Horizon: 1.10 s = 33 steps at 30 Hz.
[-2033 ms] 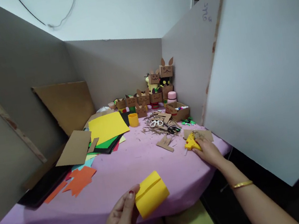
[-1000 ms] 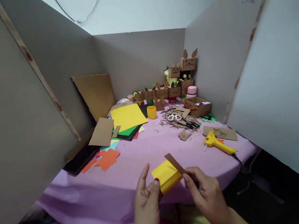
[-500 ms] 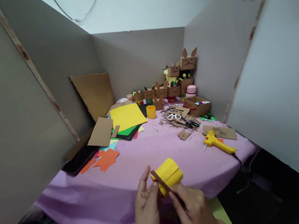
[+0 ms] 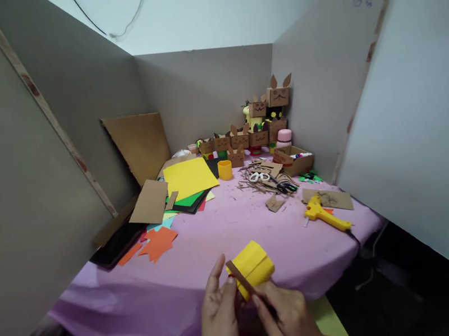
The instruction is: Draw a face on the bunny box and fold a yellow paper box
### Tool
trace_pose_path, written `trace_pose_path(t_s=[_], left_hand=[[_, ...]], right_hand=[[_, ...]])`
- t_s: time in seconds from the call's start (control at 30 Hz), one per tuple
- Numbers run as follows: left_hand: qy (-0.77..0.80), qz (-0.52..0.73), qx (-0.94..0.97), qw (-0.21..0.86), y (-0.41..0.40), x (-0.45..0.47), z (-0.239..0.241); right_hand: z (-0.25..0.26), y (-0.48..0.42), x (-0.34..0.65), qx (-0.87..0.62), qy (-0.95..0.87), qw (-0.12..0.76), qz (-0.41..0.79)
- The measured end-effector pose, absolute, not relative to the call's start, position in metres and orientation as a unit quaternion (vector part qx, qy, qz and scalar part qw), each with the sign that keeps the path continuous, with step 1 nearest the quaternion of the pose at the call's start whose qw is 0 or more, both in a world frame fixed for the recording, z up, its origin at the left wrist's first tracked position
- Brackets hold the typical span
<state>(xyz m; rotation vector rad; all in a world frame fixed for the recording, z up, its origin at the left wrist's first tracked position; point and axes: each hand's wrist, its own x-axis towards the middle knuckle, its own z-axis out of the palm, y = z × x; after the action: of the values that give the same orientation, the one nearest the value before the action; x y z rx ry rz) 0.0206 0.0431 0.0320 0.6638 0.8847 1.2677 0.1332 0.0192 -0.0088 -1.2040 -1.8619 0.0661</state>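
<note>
In front of me, over the table's near edge, is a yellow tube (image 4: 256, 262) of paper or felt, with a seam along its side. My left hand (image 4: 218, 305) grips its left end, thumb pressed near the rim and index finger raised beside it. A narrow brown strip (image 4: 240, 276), which looks like cardboard, crosses the tube at that end. My right hand (image 4: 283, 309) pinches the strip's lower part; its fingers touch or nearly touch the tube. The far end of the strip is hidden in my right hand.
A yellow glue gun (image 4: 326, 217) lies at the right, its cord over the edge. White scissors (image 4: 259, 176) rest among brown scraps. Coloured sheets (image 4: 190, 178) and orange pieces (image 4: 160, 243) lie left. Cardboard animal figures (image 4: 240, 138) stand at the back, beside an open box (image 4: 295, 163).
The whole view has shifted slightly. Both hands keep their hold on the tube and the strip, with hardly any movement between them.
</note>
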Motion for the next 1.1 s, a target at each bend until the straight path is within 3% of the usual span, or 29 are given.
trace_pose_path(t_s=[0.2, 0.3, 0.43, 0.6, 1.1], left_hand=[[0.42, 0.571, 0.283, 0.647, 0.047, 0.017, 0.024], [0.43, 0.569, 0.278, 0.644, 0.049, 0.017, 0.023], [0.433, 0.558, 0.29, 0.646, 0.049, 0.019, 0.026], [0.442, 0.535, 0.306, 0.652, 0.049, 0.02, 0.026], [0.41, 0.535, 0.343, 0.654, 0.049, 0.018, 0.016]], right_hand=[[-0.009, 0.028, 0.155, -0.578, -0.676, 0.453, 0.066], [-0.005, 0.031, 0.168, -0.61, -0.594, 0.505, 0.142], [0.005, 0.034, 0.169, -0.556, -0.483, 0.611, 0.291], [0.005, 0.039, 0.16, -0.474, -0.421, 0.648, 0.422], [-0.004, 0.046, 0.157, -0.481, -0.379, 0.694, 0.378]])
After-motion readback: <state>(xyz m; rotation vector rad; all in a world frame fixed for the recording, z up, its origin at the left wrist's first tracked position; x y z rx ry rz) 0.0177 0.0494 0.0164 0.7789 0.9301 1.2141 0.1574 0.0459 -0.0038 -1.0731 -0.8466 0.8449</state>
